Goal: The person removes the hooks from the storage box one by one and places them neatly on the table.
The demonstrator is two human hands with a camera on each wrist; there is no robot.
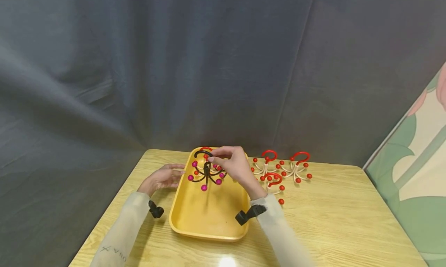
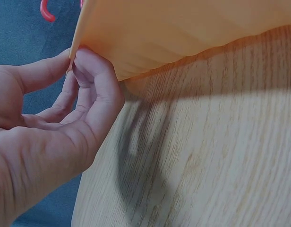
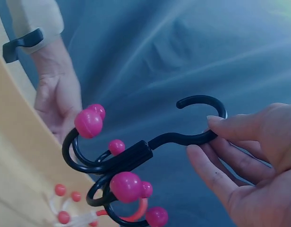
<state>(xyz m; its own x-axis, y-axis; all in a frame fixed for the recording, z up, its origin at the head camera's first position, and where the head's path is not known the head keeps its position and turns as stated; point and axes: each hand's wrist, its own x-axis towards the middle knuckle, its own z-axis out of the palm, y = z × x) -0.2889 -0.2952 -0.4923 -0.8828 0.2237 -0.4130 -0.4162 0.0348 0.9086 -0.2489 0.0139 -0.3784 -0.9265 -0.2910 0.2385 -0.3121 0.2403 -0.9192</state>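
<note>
pale sleeve, right hand pinching curved hook, smooth tray

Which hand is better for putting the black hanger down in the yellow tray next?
Probably the right: the right hand holds the black hanger over the yellow tray, while the left hand pinches its edge.

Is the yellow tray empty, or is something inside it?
The tray is not empty: the head and right wrist views show a red-and-white hook at its far end, partly behind the held black hook.
</note>
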